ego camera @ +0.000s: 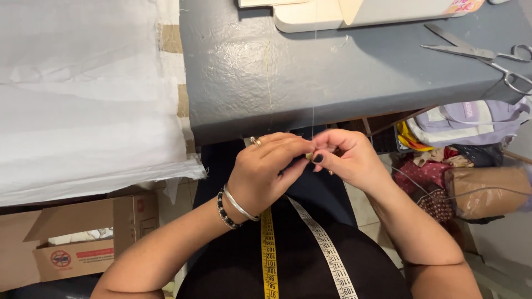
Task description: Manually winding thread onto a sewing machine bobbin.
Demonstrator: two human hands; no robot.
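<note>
Left hand (pixel 260 177) and right hand (pixel 348 159) meet fingertip to fingertip just below the edge of the grey table (pixel 343 77), both pinched shut on a fine thread (pixel 313 83) that runs taut up toward the sewing machine (pixel 366 12) — probably a knotting or needle-threading step, though any needle is too small to tell. Next move calls for steady tension and a fine pinch. Scissors (pixel 487 55) on the table, well apart. Cardboard box (pixel 77 243) at lower left, open, holding pale cloth; bags (pixel 471 166) at right — stuffed with fabric scraps.
</note>
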